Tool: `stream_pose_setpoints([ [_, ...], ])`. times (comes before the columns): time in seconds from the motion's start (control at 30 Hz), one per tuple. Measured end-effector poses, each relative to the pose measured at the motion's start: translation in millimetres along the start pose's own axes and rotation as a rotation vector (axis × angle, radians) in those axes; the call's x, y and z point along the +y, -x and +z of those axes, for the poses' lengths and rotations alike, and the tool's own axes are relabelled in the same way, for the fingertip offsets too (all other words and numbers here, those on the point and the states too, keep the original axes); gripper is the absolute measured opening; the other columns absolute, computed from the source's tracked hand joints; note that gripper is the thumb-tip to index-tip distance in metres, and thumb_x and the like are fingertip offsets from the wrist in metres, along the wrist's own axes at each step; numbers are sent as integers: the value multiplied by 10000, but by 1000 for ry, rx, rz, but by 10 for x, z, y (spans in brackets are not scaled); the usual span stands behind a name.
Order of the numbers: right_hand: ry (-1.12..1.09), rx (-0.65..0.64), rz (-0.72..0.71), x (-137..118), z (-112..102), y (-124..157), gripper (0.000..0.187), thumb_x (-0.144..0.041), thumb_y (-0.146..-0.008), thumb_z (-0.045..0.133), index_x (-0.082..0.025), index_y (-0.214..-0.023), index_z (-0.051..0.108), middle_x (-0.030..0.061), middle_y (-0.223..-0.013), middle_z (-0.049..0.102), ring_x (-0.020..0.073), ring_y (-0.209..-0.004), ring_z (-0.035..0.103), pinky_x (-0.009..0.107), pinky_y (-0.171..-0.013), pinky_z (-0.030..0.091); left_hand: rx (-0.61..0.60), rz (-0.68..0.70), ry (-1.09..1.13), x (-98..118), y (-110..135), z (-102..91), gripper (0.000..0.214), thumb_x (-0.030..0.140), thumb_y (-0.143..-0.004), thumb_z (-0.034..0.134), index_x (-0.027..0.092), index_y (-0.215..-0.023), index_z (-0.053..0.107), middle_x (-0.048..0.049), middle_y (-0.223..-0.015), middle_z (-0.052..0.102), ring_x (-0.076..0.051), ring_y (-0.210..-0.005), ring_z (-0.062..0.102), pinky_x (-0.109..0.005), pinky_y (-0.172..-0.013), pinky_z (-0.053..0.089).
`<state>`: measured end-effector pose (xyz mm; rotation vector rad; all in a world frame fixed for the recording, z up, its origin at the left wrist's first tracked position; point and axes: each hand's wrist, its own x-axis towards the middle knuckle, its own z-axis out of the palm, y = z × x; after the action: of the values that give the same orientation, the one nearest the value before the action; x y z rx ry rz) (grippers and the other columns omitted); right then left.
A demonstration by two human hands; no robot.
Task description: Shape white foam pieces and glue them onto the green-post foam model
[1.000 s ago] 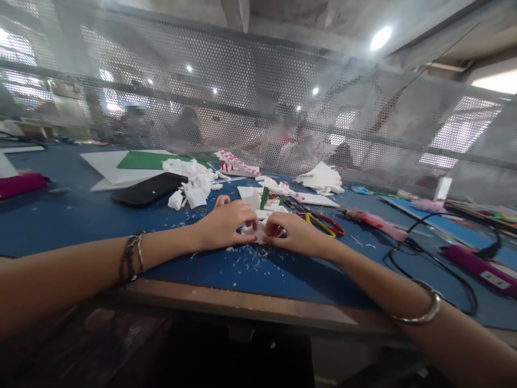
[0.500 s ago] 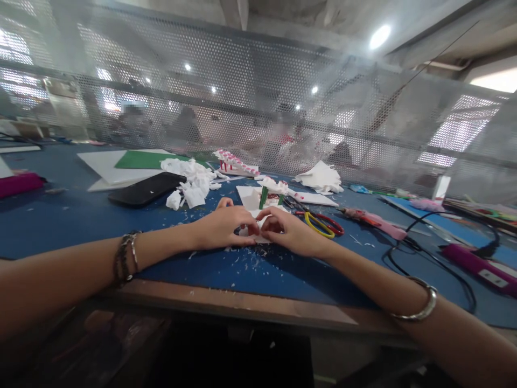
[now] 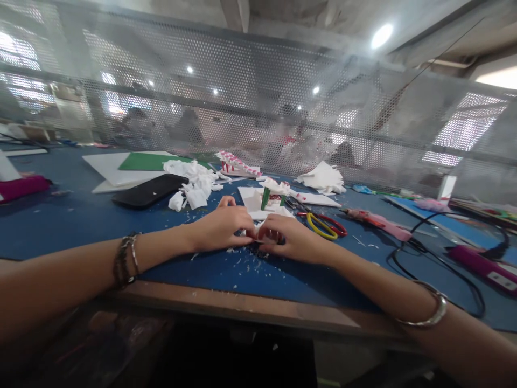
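Note:
My left hand [image 3: 228, 226] and my right hand [image 3: 293, 237] meet low over the blue table, thumbs and fingers curled toward each other. Between the fingertips is a small white piece [image 3: 260, 237], perhaps paper, mostly hidden by the fingers; both hands are closed on it. Just beyond stands a small model [image 3: 273, 195] with green posts and a white top, on a white board [image 3: 250, 199]. Scissors [image 3: 322, 226] with yellow and red handles lie right of my right hand. White scraps are scattered below my hands.
A black phone [image 3: 150, 191] and crumpled white paper [image 3: 194, 180] lie to the left. Behind are a pink-and-white model [image 3: 236, 164] and a white paper stack [image 3: 322, 178]. At right lie a pink glue gun [image 3: 379, 222], a black cable [image 3: 398, 258] and a purple power strip [image 3: 482, 267].
My right hand has shifted slightly downward and its fingers have turned a little against the white piece. My left hand stays nearly in place. The whole view has shifted slightly.

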<state>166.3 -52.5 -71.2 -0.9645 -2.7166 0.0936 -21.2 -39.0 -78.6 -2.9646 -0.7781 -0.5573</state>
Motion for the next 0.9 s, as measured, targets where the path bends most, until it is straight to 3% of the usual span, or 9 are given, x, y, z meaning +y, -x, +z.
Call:
stream_pose_setpoints([
  [0.13, 67, 37, -72, 28, 13, -5, 106, -198, -773, 499, -154, -812, 587, 60, -804, 551, 132, -749, 495, 263, -673, 406, 40, -14, -31, 23, -9, 13, 115, 231, -781, 488, 188, -753, 590, -1, -784, 627, -149, -786, 487, -323, -738, 216],
  [0.27, 56, 160, -190, 54, -15, 16, 141, -126, -788, 438, -142, -773, 578, 57, -769, 577, 123, -757, 521, 257, -682, 415, 130, -35, -84, -1, -11, 9, 166, 274, -754, 528, 183, -891, 547, -40, -967, 573, -187, -893, 434, -321, -739, 245],
  [0.4, 19, 212, -249, 42, -72, 57, 170, -114, -794, 411, -159, -761, 571, 44, -792, 591, 99, -758, 535, 235, -689, 428, 132, 101, -131, 17, 29, -33, 93, 192, -802, 445, 196, -820, 536, -10, -895, 599, -164, -893, 448, -307, -750, 261],
  [0.47, 56, 176, -235, 26, -93, 77, 178, -119, -798, 401, -150, -776, 575, 65, -845, 592, 107, -780, 542, 242, -700, 432, 102, 204, -208, 63, 51, -54, 169, 159, -832, 376, 203, -806, 538, -1, -827, 620, -157, -876, 467, -304, -740, 265],
  [0.6, 131, -50, -240, -14, -109, 98, 150, -126, -758, 455, -136, -824, 589, 83, -879, 590, 134, -766, 549, 267, -678, 445, 10, 284, -290, 118, 57, -66, 226, 161, -848, 354, 215, -779, 562, 2, -794, 637, -136, -804, 517, -303, -768, 278],
  [0.73, 31, -108, -249, -42, -108, 90, 155, -109, -724, 495, -147, -840, 592, 64, -897, 570, 120, -824, 530, 248, -750, 427, -69, 355, -128, 50, 29, -61, 116, 203, -805, 467, 202, -830, 581, -4, -817, 651, -110, -719, 556, -247, -714, 338],
  [0.9, -33, -130, -174, -25, -76, 68, 121, -166, -756, 505, -139, -827, 600, 45, -808, 579, 104, -726, 526, 228, -677, 425, -89, 310, 84, -8, 7, -68, 115, 213, -787, 508, 163, -746, 603, -10, -712, 651, -100, -655, 566, -219, -679, 368],
])
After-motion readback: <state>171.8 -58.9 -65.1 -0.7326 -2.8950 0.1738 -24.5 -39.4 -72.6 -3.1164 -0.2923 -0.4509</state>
